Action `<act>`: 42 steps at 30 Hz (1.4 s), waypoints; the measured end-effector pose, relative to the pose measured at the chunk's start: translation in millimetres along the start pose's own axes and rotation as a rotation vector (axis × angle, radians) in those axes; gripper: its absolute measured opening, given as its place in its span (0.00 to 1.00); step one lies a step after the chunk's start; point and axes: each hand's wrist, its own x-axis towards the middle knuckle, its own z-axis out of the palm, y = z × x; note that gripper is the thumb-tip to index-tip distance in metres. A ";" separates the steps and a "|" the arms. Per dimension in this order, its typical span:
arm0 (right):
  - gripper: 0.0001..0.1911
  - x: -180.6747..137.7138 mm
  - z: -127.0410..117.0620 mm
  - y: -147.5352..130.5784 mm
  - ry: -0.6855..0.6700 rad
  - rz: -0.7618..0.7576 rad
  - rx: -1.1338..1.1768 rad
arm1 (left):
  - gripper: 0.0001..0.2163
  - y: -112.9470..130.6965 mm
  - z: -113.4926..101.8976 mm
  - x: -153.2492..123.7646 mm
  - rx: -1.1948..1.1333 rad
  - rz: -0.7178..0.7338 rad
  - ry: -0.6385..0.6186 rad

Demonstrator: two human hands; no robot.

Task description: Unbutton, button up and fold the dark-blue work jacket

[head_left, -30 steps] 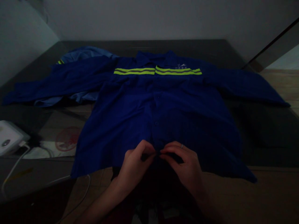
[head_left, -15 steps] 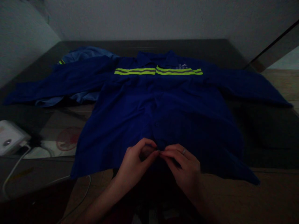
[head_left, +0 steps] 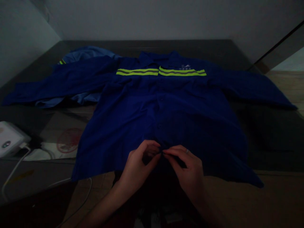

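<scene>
A dark blue work shirt [head_left: 166, 110] with a yellow-green reflective stripe [head_left: 161, 72] across the chest lies spread front-up on the dark table, sleeves out to both sides. My left hand [head_left: 139, 164] and my right hand [head_left: 187, 167] meet at the shirt's front opening near the bottom hem. Both pinch the fabric edges there, fingertips almost touching. A ring shows on my right hand. Whatever lies between the fingertips is too dark to make out.
A second lighter blue garment [head_left: 83, 55] lies at the back left, partly under the shirt's sleeve. A white device [head_left: 9, 139] with a cable [head_left: 14, 171] sits at the left edge. Paper with a red round mark [head_left: 67, 144] lies beside it. A wall stands behind.
Both hands have shifted slightly up the shirt's front and keep pinching at the opening. The shirt itself has barely moved.
</scene>
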 end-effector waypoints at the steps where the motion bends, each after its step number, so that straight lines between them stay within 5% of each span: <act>1: 0.08 0.3 -0.5 -0.1 -0.002 0.001 0.001 | 0.10 0.1 -0.2 -0.6 0.009 0.010 -0.008; 8: 0.06 5.0 -3.4 -0.1 -0.065 0.085 0.056 | 0.12 -0.3 -1.7 -3.2 0.061 0.026 0.003; 19: 0.04 18.2 -10.9 3.0 -0.245 0.446 0.266 | 0.12 2.3 -2.1 -0.7 0.233 0.116 0.001; 26: 0.06 17.5 -10.9 0.4 -0.284 0.271 0.191 | 0.09 0.3 -0.5 -5.4 0.209 0.103 0.021; 30: 0.04 10.8 -6.8 0.9 -0.198 0.165 0.067 | 0.09 2.3 -7.6 -9.7 0.193 0.104 -0.040; 36: 0.02 -2.4 -23.5 -2.8 -0.019 0.026 -0.133 | 0.06 -5.2 -48.8 -29.1 0.484 0.266 0.106; 42: 0.06 -28.7 -102.1 9.3 0.195 -0.079 -0.553 | 0.08 -26.7 -120.1 -69.8 0.855 0.362 0.318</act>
